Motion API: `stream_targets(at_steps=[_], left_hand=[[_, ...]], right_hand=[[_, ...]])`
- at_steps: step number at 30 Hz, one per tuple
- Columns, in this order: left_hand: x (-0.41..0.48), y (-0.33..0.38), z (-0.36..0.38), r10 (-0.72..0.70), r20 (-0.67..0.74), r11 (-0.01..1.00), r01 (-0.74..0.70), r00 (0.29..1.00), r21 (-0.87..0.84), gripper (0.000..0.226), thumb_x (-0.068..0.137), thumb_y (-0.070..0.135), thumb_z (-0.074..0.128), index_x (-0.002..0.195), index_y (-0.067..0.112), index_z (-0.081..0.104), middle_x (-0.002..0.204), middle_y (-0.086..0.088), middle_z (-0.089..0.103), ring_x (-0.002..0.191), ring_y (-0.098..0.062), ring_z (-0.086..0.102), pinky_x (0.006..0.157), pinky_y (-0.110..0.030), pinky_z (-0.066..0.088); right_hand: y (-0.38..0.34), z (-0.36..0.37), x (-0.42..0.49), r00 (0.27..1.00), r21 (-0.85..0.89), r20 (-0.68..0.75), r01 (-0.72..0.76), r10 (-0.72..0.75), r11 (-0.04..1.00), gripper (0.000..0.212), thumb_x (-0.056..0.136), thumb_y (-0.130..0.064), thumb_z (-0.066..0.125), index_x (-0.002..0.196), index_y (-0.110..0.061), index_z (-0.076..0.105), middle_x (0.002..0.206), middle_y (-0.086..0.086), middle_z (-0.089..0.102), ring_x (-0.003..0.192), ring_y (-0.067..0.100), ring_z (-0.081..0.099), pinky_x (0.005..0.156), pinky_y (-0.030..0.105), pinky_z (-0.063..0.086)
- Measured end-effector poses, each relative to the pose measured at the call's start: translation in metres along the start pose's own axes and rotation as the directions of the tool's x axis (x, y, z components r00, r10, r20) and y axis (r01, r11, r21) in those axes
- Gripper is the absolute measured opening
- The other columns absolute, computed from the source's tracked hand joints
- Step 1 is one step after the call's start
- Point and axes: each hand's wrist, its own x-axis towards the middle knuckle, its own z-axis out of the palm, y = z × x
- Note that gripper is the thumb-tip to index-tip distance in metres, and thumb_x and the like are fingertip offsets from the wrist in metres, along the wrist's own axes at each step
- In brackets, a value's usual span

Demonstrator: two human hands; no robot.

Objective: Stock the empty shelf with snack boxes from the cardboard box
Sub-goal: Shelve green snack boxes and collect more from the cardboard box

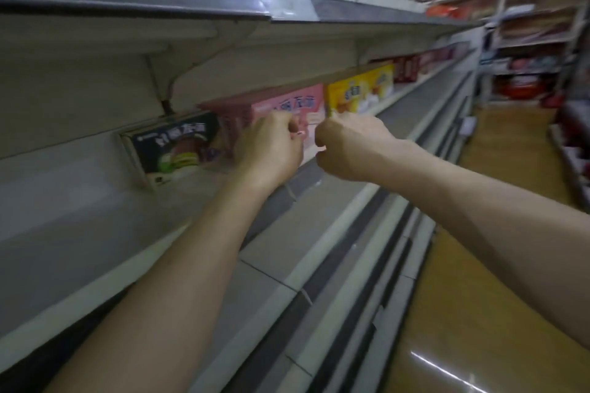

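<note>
Pink snack box [287, 105] on shelf [79, 217], btwn dark box [172, 143] and yellow box [357, 92]. L hand [271, 147] and R hand [348, 147] are curled at its front. Gripping or just touching: can't tell, blurred.

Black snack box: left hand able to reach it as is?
Probably yes. The black snack box sits just left of the left hand, its front face exposed, with nothing before it. The hand is up against the pink box, though.
</note>
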Motion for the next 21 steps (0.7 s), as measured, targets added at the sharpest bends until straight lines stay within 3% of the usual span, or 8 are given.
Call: stream_targets(at_steps=[2, 4, 7, 11, 18, 21], left_hand=[[-0.012, 0.023, 0.012, 0.077, 0.053, 0.997, -0.075, 0.996, -0.033, 0.019, 0.092, 0.017, 0.054, 0.104, 0.023, 0.069, 0.107, -0.002, 0.069, 0.094, -0.023, 0.061, 0.075, -0.032, 0.045], [-0.026, 0.046, 0.028, 0.139, 0.14, 0.99, -0.135, 0.98, -0.042, 0.019, 0.094, 0.018, 0.054, 0.107, 0.023, 0.067, 0.104, -0.001, 0.067, 0.085, -0.018, 0.056, 0.07, -0.031, 0.041], [-0.048, 0.076, 0.055, 0.191, 0.287, 0.982, -0.185, 0.939, -0.046, 0.018, 0.093, 0.021, 0.053, 0.106, 0.025, 0.065, 0.105, -0.001, 0.067, 0.092, -0.024, 0.062, 0.075, -0.035, 0.05], [-0.079, 0.124, 0.085, 0.29, 0.4, 0.956, -0.285, 0.869, -0.073, 0.013, 0.09, 0.027, 0.056, 0.098, 0.025, 0.066, 0.107, -0.002, 0.067, 0.101, -0.029, 0.062, 0.08, -0.034, 0.05], [-0.151, 0.226, 0.127, 0.477, 0.54, 0.874, -0.438, 0.693, -0.21, 0.019, 0.095, 0.026, 0.055, 0.111, 0.022, 0.064, 0.109, -0.002, 0.066, 0.095, -0.022, 0.062, 0.076, -0.032, 0.051], [-0.19, 0.269, 0.142, 0.537, 0.6, 0.832, -0.492, 0.593, -0.258, 0.022, 0.095, 0.026, 0.054, 0.116, 0.024, 0.062, 0.107, 0.0, 0.066, 0.093, -0.02, 0.061, 0.074, -0.031, 0.049]], right_hand=[[0.015, -0.003, -0.026, 0.998, -0.026, 0.02, -0.065, 0.065, 0.998, 0.01, 0.093, -0.021, 0.051, 0.099, -0.016, 0.056, 0.098, 0.009, 0.058, 0.089, 0.029, 0.056, 0.067, 0.029, 0.034], [0.03, -0.004, -0.053, 0.987, -0.049, 0.093, -0.126, 0.13, 0.991, 0.018, 0.094, -0.025, 0.049, 0.107, -0.017, 0.059, 0.097, 0.006, 0.058, 0.087, 0.027, 0.054, 0.068, 0.029, 0.036], [0.055, -0.002, -0.093, 0.958, -0.063, 0.173, -0.222, 0.23, 0.973, 0.018, 0.096, -0.027, 0.046, 0.096, -0.013, 0.059, 0.089, 0.004, 0.059, 0.082, 0.028, 0.055, 0.066, 0.03, 0.041], [0.086, 0.003, -0.15, 0.908, -0.142, 0.202, -0.343, 0.366, 0.929, 0.019, 0.096, -0.027, 0.046, 0.103, -0.014, 0.058, 0.085, 0.003, 0.052, 0.077, 0.026, 0.049, 0.064, 0.031, 0.038], [0.149, 0.0, -0.261, 0.784, -0.216, 0.302, -0.498, 0.542, 0.84, 0.012, 0.096, -0.032, 0.047, 0.096, -0.021, 0.05, 0.084, 0.0, 0.046, 0.079, 0.024, 0.047, 0.066, 0.031, 0.036], [0.178, -0.001, -0.314, 0.697, -0.244, 0.356, -0.574, 0.623, 0.782, 0.013, 0.095, -0.033, 0.048, 0.092, -0.021, 0.046, 0.075, -0.002, 0.043, 0.077, 0.024, 0.047, 0.064, 0.032, 0.036]])
